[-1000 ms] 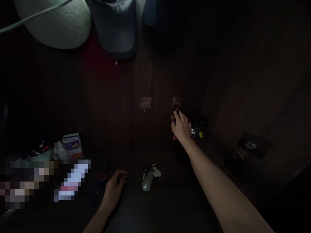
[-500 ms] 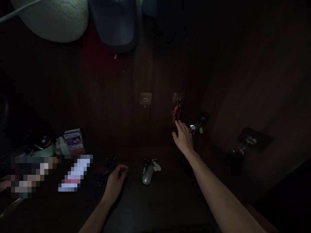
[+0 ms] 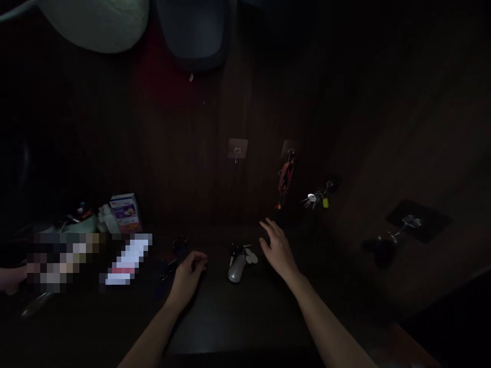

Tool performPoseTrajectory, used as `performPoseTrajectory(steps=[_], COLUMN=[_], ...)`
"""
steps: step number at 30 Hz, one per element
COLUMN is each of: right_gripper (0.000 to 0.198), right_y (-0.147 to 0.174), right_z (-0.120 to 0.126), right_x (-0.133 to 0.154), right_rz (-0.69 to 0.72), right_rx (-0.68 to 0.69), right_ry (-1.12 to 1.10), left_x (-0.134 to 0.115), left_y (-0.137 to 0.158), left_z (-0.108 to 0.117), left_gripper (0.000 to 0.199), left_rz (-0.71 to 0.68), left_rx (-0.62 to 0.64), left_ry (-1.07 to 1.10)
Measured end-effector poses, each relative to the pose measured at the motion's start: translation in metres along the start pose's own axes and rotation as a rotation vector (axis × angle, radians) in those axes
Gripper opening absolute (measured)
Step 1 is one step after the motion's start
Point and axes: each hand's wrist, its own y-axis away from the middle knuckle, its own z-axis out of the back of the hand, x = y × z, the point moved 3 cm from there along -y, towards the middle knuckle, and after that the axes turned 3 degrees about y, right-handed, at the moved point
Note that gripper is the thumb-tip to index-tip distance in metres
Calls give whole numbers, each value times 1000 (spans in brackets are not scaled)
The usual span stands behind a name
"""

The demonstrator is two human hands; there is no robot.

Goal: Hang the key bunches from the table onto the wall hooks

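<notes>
My right hand (image 3: 276, 249) is open, fingers apart and nothing in it, just right of a bunch of keys with a silver fob (image 3: 237, 269) lying on the dark shelf. My left hand (image 3: 188, 275) rests on the shelf left of those keys. Its fingers are loosely curled in, and I see nothing in them. Beside it lie dark blue items (image 3: 169, 263), too dim to make out. Above my right hand a red strap (image 3: 286, 178) hangs from a wall hook (image 3: 290, 152). A second key bunch with a yellow tag (image 3: 326, 203) hangs to its right.
A bare hook (image 3: 237, 151) is on the back wall, and another hook (image 3: 412, 221) on the right wall holds a dark item. Caps (image 3: 194, 36) hang above. Small boxes (image 3: 126, 212) and blurred-out items stand at the left.
My right hand has come down from the hanging red strap toward the keys on the shelf. My left hand stays about where it was. The view has shifted slightly.
</notes>
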Motion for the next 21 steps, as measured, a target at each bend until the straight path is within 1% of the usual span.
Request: performPoseTrajectory(steps=[10, 13, 16, 21], right_gripper=[45, 41, 37, 32], right_y=[37, 47, 52, 53], right_z=[-32, -39, -42, -41], right_x=[30, 37, 44, 46], right_rz=[38, 96, 173, 213], right_rx=[111, 138, 166, 198], right_ry=[-137, -134, -98, -53], left_x=[4, -2, -9, -15], left_y=[3, 6, 10, 16], left_z=[-2, -3, -5, -9], left_gripper=[16, 15, 16, 21], left_rz=[-23, -73, -138, -231], left_rx=[42, 59, 108, 185], left_ry=[-43, -102, -148, -266])
